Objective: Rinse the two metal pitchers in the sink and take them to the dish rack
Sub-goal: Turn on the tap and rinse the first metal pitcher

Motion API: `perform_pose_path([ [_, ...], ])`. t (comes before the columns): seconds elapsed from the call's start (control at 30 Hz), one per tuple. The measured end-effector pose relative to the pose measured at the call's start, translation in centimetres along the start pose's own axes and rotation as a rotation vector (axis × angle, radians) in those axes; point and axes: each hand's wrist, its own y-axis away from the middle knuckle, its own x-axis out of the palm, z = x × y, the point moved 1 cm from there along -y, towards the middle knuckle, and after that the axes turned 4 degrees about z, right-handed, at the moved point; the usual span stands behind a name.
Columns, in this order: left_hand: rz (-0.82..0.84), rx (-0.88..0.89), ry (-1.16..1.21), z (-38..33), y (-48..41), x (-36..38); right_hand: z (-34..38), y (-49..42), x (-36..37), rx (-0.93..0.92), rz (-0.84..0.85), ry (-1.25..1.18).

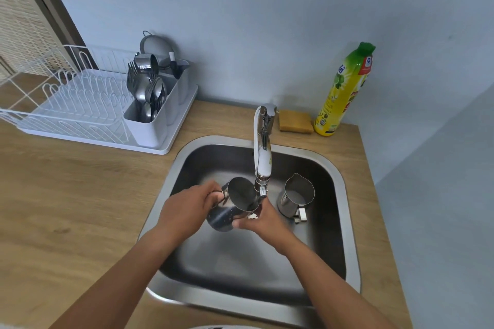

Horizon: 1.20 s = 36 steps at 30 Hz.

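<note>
I hold one metal pitcher (pixel 235 205) tilted over the steel sink (pixel 344 195), its mouth right under the faucet spout (pixel 263 191). My left hand (pixel 187 205) grips its handle side. My right hand (pixel 260 219) is wrapped against its lower rim and body, with a bit of white foam by the fingers. The second metal pitcher (pixel 295 197) stands upright on the sink floor to the right, handle toward me, untouched. The white dish rack (pixel 80 104) sits on the wooden counter at the left.
A grey cutlery holder (pixel 152 117) full of forks and spoons stands at the rack's right end, a strainer behind it. A brown sponge (pixel 295 121) and a yellow dish-soap bottle (pixel 344 88) stand behind the sink by the blue wall.
</note>
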Motion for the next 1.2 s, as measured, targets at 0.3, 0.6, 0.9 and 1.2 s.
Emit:
perform_pose_path([
  [0.3,0.271,-0.161,0.514,0.6,1.7,2.7,0.2,3.1,-1.3,0.097,0.084,0.070],
  [0.6,0.506,-0.205,1.038,-1.1,0.9,6.8,1.6,5.1,-4.2,0.080,-0.077,0.549],
  [0.9,0.377,-0.137,1.120,-2.3,-1.3,6.9,3.0,4.7,-5.2,-0.088,-0.249,0.679],
  [1.2,0.007,-0.013,0.522,-1.4,-1.6,3.0,1.4,1.0,-3.2,-0.088,-0.289,0.313],
])
